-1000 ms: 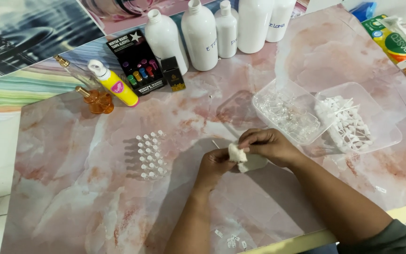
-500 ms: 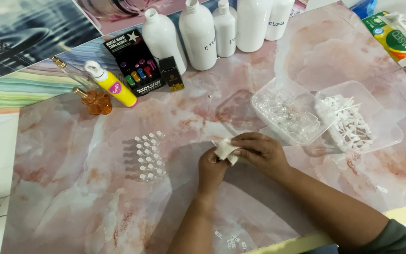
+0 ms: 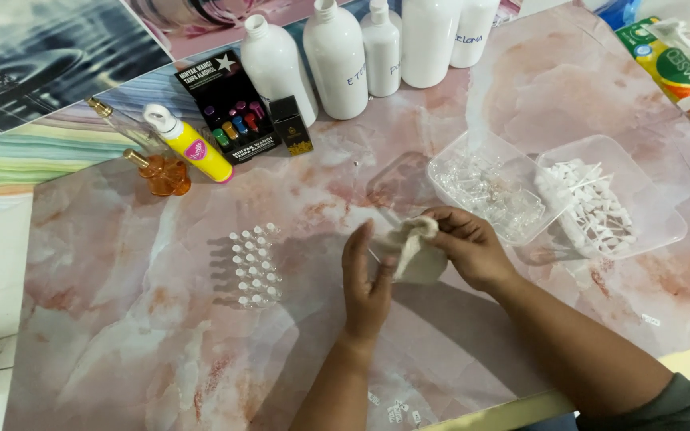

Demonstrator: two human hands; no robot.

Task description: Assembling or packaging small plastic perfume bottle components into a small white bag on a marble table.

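My right hand (image 3: pixel 469 247) grips a crumpled white cloth (image 3: pixel 413 249) over the middle of a pink marbled table (image 3: pixel 129 335). My left hand (image 3: pixel 365 279) is beside it with the palm turned toward the cloth and the fingers touching it; a thin clear piece seems pinched between them, too small to tell. To the left of my hands stand rows of small clear vials with white caps (image 3: pixel 253 267).
Two clear plastic trays lie to the right, one with clear glass parts (image 3: pixel 489 191), one with white plastic parts (image 3: pixel 592 207). Several white bottles (image 3: pixel 337 60), a black box (image 3: pixel 229 112), a yellow bottle (image 3: pixel 189 144) and an orange glass bottle (image 3: pixel 161 172) line the back.
Both hands have lifted slightly and moved toward the trays. The cloth has unfolded from a small wad into a larger loose shape, and my left hand has opened against it.
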